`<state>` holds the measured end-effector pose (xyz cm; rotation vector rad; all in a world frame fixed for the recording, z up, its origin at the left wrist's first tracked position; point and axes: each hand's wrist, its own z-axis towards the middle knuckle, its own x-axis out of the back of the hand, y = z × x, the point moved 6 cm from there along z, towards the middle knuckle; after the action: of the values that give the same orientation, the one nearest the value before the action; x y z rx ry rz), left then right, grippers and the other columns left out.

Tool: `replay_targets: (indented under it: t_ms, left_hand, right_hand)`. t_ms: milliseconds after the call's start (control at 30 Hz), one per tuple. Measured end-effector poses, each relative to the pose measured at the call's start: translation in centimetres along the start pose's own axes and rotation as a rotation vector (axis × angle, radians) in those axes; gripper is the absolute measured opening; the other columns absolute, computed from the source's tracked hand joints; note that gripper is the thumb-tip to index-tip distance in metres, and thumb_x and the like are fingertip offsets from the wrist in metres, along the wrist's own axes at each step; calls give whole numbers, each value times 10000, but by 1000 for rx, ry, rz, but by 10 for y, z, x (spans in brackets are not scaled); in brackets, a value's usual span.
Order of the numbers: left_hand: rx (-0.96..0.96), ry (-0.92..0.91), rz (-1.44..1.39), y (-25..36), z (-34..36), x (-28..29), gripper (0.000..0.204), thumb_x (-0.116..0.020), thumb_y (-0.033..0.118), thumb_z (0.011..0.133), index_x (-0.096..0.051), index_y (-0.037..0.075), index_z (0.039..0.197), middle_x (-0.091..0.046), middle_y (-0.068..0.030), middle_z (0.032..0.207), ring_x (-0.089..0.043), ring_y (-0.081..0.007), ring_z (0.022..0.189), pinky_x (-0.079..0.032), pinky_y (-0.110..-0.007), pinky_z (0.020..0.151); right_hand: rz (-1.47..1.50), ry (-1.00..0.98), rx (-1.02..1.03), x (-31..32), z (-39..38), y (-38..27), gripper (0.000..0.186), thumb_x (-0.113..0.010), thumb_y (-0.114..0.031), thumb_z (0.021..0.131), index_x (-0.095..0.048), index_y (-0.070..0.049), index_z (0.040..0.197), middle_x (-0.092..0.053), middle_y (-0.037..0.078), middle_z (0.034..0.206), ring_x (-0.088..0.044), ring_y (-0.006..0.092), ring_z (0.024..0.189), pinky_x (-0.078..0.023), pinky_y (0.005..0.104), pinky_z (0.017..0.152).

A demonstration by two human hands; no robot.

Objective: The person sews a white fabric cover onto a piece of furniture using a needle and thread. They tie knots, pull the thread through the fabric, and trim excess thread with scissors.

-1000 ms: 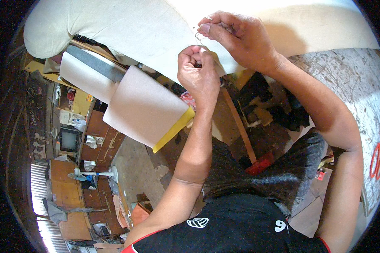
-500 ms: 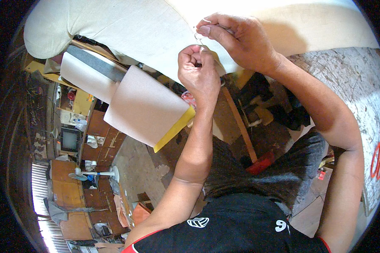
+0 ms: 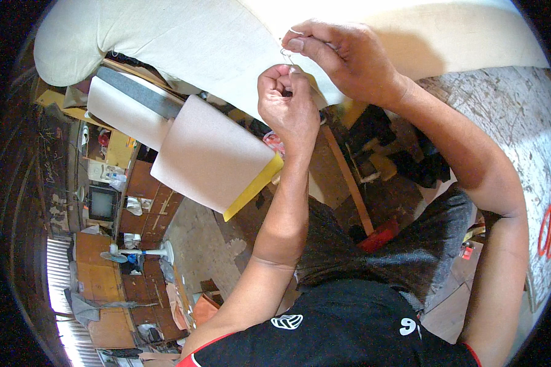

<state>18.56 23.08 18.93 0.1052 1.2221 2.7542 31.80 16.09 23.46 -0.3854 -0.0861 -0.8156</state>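
A large cream cloth-covered padded piece [image 3: 196,43] spans the top of the view, with a rounded, gathered end at the left. In front of its lower edge, my left hand [image 3: 288,107] is closed, thumb and forefinger pinched at a thin white thread [image 3: 286,54]. My right hand [image 3: 355,61] is just above and to the right, its thumb and forefinger also pinched on the thread. A strand crosses the right forefinger, and a small loop shows between the two hands. Whether a needle is held too is too small to tell.
Left of my left forearm is a pale pink-beige panel [image 3: 202,153] with a yellow edge [image 3: 251,188]. Red-handled scissors [image 3: 548,231] lie on the worn, scratched white surface [image 3: 502,110] at right. A white fan [image 3: 144,251] and wooden cabinets [image 3: 104,257] stand at far left.
Both hands hold nearly the same place and pinch. The thread at the right fingertips has shifted slightly, and its loop between the hands looks a little different.
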Motion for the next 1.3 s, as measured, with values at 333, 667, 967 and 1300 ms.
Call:
replay_targets:
  t_ms: [333, 667, 967, 1300]
  left_hand:
    - [-24, 17, 53, 3, -1, 1, 79, -594, 4, 932, -559, -8, 1002, -566, 16, 694, -483, -29, 585, -373, -192, 514]
    - [-18, 23, 24, -2, -1, 0, 98, -624, 15, 934, -561, -12, 1005, -561, 27, 701, -474, -20, 598, -366, -186, 521]
    - [-18, 28, 121, 9, -2, -2, 115, -647, 52, 936, -575, -15, 996, -554, 29, 700, -475, -34, 619, -386, -200, 542]
    - [7, 43, 95, 11, -3, -2, 99, -641, 63, 931, -586, -10, 970, -588, 8, 720, -490, -40, 623, -408, -212, 549]
  right_hand:
    - [-190, -33, 66, 1, 5, -10, 243, -617, -154, 885, -701, -48, 1087, -711, 96, 1096, -709, 298, 898, -576, 407, 755]
    - [-205, -50, 64, -3, 11, -6, 215, -578, -165, 915, -678, -34, 1053, -705, 129, 1018, -705, 342, 840, -565, 445, 721]
    - [-96, -78, 13, -1, 13, -2, 209, -584, -175, 912, -685, -46, 1041, -707, 116, 1039, -703, 337, 872, -560, 447, 731]
    - [82, -46, -116, -1, 7, 3, 249, -525, -148, 1015, -679, 38, 1075, -746, 113, 939, -721, 155, 900, -575, 298, 825]
